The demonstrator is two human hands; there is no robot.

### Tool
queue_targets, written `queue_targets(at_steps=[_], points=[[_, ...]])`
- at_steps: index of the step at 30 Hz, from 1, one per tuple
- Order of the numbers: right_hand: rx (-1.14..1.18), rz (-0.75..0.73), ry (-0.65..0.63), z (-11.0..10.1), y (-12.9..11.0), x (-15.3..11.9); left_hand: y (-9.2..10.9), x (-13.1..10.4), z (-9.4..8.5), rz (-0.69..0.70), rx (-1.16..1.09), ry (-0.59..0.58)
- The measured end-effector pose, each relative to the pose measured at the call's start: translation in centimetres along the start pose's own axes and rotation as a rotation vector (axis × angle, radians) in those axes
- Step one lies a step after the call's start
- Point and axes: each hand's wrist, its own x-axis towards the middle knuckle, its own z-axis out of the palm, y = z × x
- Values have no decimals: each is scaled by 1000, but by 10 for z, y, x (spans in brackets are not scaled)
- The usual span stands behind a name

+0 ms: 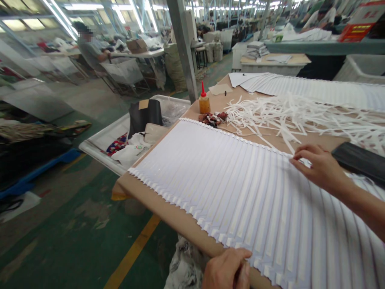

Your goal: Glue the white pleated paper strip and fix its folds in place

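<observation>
Overlapping white sheets lie between the hands. At the sheets' near edge, the left hand is loosely curled; at their far edge, the right hand has thumb and fingers slightly parted. Whether either grips a sheet cannot be told.

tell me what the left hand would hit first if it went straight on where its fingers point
Most likely the overlapping white pieces; the left hand has its fingertips right at their near edge, though contact is hard to tell.
</observation>
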Motion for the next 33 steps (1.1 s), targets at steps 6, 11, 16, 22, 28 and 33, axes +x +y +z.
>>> queue_targets(at_steps=[6, 11, 16, 22, 28, 33], points=[[100, -446, -146, -29, -136, -119, 34, 43, 19, -806, -788, -514], [95, -605, -121, -22, -188, -147, 39, 41, 24, -924, -889, -568], [81, -683, -171, -19, -196, -136, 39, 25, 5, -1022, -949, -517], [78, -672, -241, -15, -208, -138, 38, 19, -4, -1087, -1023, -522], [398, -207, -512, -32, -207, -146, 41, 16, -22, -469, -441, -440], [620, 105, -786, -33, -208, -129, 41, 11, -27, -529, -453, -337]])
